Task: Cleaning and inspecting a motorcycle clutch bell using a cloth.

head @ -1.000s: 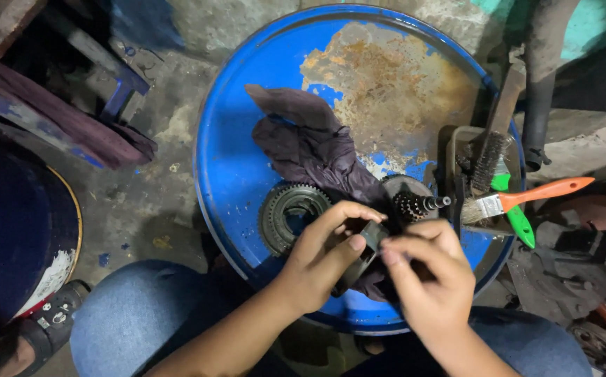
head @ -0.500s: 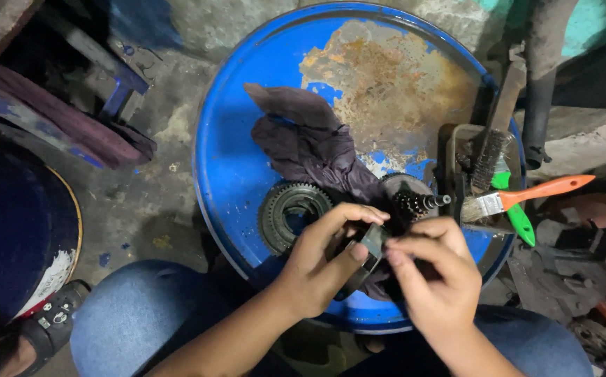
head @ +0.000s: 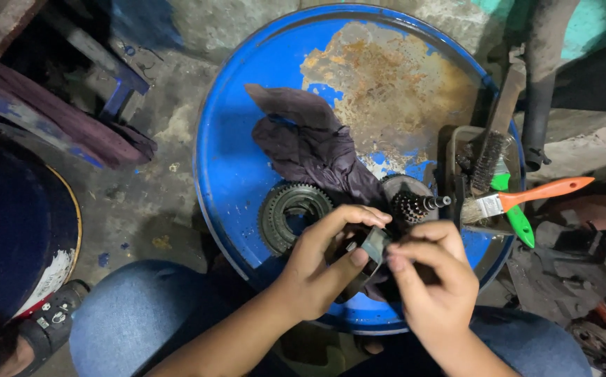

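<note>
Two hands, left hand (head: 320, 262) and right hand (head: 432, 279), pinch one small dark metal part (head: 374, 244) between fingertips. It looks stiff, probably greasy and slippery. Best held by its edges.

A blue drum lid (head: 247, 160), rusted bare across its far middle, is the landmark. A crumpled dark purple rag (head: 310, 143) lies on the lid near its centre. Just beside the rag's near end, a large toothed gear ring (head: 294, 213) lies flat on the lid. To the right of that ring stands a splined gear shaft (head: 418, 204) on a round base. At the lid's right edge sits a dark tray (head: 456, 150) holding a wire brush (head: 488, 157), an orange-handled paintbrush (head: 526, 195) and a green-handled tool (head: 516, 216). Left of the lid, a dark blue drum (head: 9, 237) stands on the dirty concrete floor (head: 142, 209).
</note>
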